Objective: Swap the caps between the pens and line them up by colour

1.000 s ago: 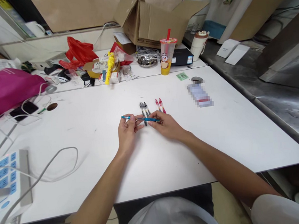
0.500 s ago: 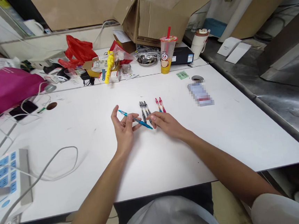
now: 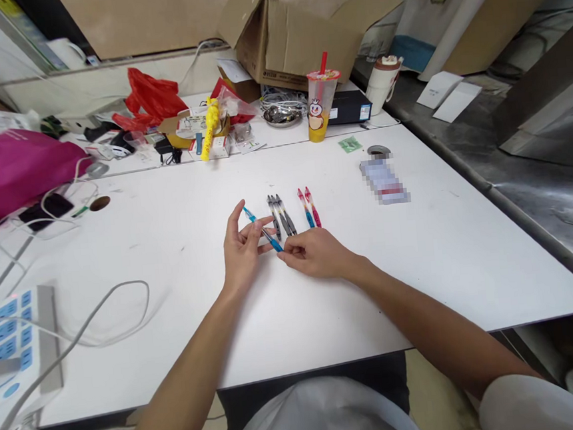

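Observation:
A blue pen (image 3: pixel 269 238) is held at a slant above the white table. My left hand (image 3: pixel 241 258) grips its middle between thumb and fingers, with the index finger near the pen's upper end. At the lower end, the closed fingers of my right hand (image 3: pixel 320 252) pinch the pen, hiding its tip. Just beyond the hands lie three grey pens (image 3: pixel 284 216) side by side. To their right are a red-topped pen with a blue grip (image 3: pixel 307 212) and a red pen with a pink grip (image 3: pixel 315 215).
On the right lie a grey tape roll (image 3: pixel 378 151), a green packet (image 3: pixel 350 144) and a blurred-out item (image 3: pixel 384 181). A drink cup (image 3: pixel 316 115) and a cardboard box (image 3: pixel 296 40) stand at the back. A power strip (image 3: pixel 19 339) with cables is at left.
The blue pen has turned steeper, its upper end shifting right. My right hand has closed on its lower end, and the grips of the two red-topped pens now show more.

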